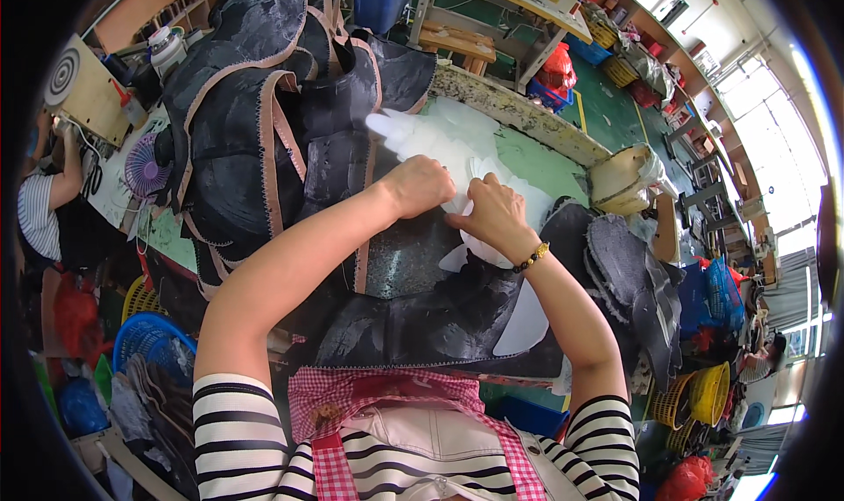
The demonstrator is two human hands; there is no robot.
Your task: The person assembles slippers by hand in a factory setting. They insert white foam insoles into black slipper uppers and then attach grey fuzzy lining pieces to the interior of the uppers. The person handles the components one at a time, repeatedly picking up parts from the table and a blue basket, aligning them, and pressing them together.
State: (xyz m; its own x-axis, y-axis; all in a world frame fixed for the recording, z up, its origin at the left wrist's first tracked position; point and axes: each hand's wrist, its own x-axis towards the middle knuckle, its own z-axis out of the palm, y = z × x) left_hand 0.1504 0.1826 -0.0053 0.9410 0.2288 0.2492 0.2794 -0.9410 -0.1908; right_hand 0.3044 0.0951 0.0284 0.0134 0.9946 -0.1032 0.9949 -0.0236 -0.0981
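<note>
My left hand (420, 185) is closed in a fist above a heap of thin white cut pieces (422, 134); what it grips is hidden behind the fingers. Close beside it, my right hand (498, 216) has its fingers curled and pinched at a white piece. Under both hands lies a black panel (413, 330) with whitish smears and a stitched lower edge. Another white piece (525, 323) lies below my right wrist, partly covered by the forearm. To the left rise large black panels (233, 149) with beige zigzag-stitched edging.
Black fuzzy-edged pieces (620, 259) are piled on the right. A stained ledge (505, 105) borders the green worktop behind. At the far left stand a purple fan (148, 165) and a co-worker in a striped sleeve (40, 215). Blue basket (154, 347) at lower left; yellow baskets (709, 394) at lower right.
</note>
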